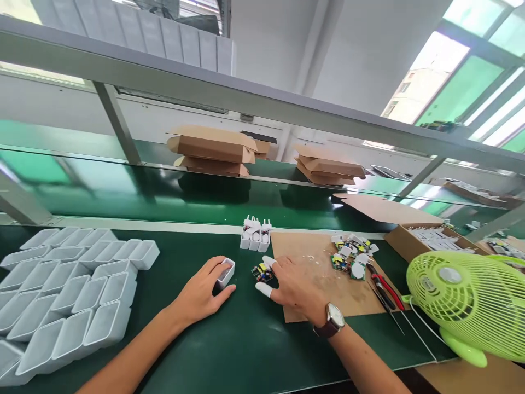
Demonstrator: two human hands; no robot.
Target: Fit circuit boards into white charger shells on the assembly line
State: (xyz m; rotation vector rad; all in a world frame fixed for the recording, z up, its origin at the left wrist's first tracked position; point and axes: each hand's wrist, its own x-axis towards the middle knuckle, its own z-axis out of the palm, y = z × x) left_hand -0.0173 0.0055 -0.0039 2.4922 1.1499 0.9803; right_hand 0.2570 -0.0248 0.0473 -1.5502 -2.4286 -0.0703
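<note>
My left hand [204,290] is closed around a small white plastic casing [225,273], its open side facing up, over the green mat. My right hand [293,285], with white finger cots on the thumb and index finger, has those two fingertips at opposite edges of a small circuit board [261,272] with yellow and black parts. Ahead of my hands stands a small group of white casings [255,241], with white parts bearing pins sticking up out of them. More circuit boards [348,254] lie heaped on a brown cardboard sheet [301,312] to the right.
Many white casings [74,295] stand in rows at left. Red-handled pliers [391,293] and other tools lie on the cardboard's right side. A green fan [463,301] stands at the right edge, before an open carton [435,238] of white parts. Cardboard boxes [213,148] sit behind.
</note>
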